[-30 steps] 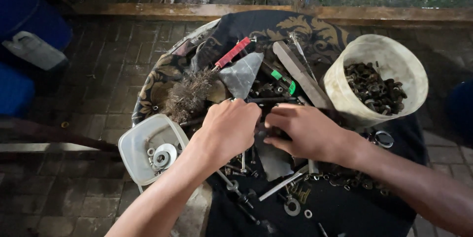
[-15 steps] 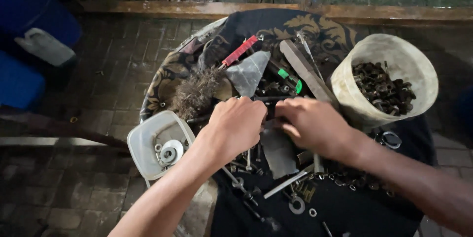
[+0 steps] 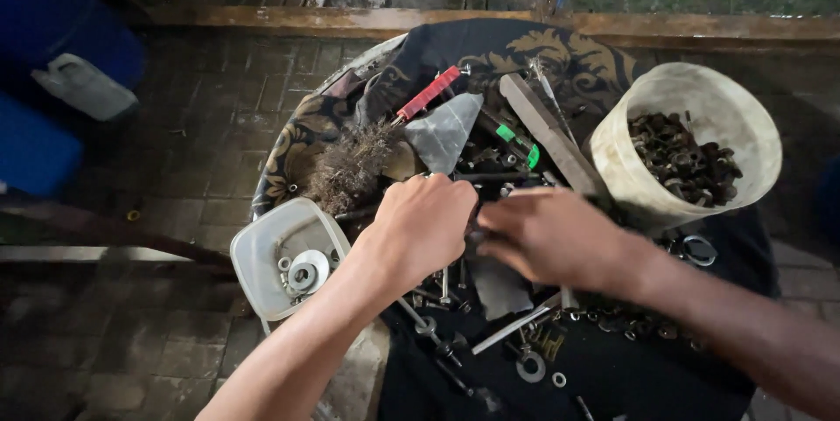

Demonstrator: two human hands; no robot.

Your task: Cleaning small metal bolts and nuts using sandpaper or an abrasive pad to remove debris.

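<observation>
Beside the white bucket [image 3: 691, 97], my left hand [image 3: 426, 224] and right hand [image 3: 547, 235] are curled, maybe gripping a small metal part.

Scattered bolts [image 3: 437, 285] crowd the hands; bucket [image 3: 630, 185] blocks right; bare cloth [image 3: 647, 377] near.

Both hands, left hand [image 3: 426, 227] and right hand [image 3: 549, 237], meet over scattered bolts [image 3: 446, 294] beside a round tub of nuts [image 3: 691, 145].
</observation>
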